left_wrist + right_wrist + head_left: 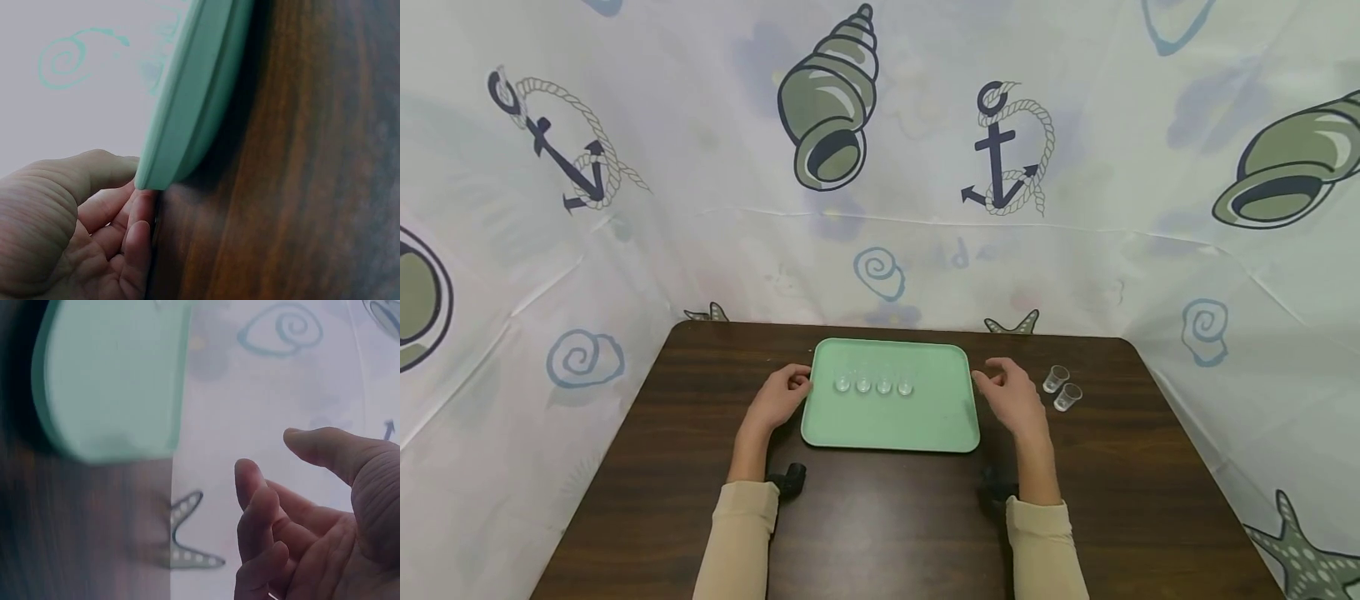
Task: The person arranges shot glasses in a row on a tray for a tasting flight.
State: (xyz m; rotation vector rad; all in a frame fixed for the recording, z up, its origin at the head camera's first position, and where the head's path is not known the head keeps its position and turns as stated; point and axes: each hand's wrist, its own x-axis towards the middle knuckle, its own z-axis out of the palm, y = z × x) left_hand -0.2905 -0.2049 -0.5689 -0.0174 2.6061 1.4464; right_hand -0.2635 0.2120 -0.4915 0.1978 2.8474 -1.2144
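A mint-green tray (pixel 891 429) lies on the dark wooden table. Several small clear cups (pixel 863 385) stand on it in a row. At its left edge, my left hand (pixel 781 397) pinches the rim. The left wrist view has the thumb (pixel 106 170) on the rim's upper side and curled fingers (pixel 139 240) below. Beyond the tray's right edge is my right hand (pixel 1011 396), with a gap between thumb and loosely bent fingers. Nothing is in that hand, and the right wrist view shows it apart from the tray (pixel 115 381).
Two more small clear cups, one farther (pixel 1056 379) and one nearer (pixel 1067 397), are on the table right of my right hand. A patterned cloth (pixel 925 267) hangs behind the table (pixel 880 525) and along both sides.
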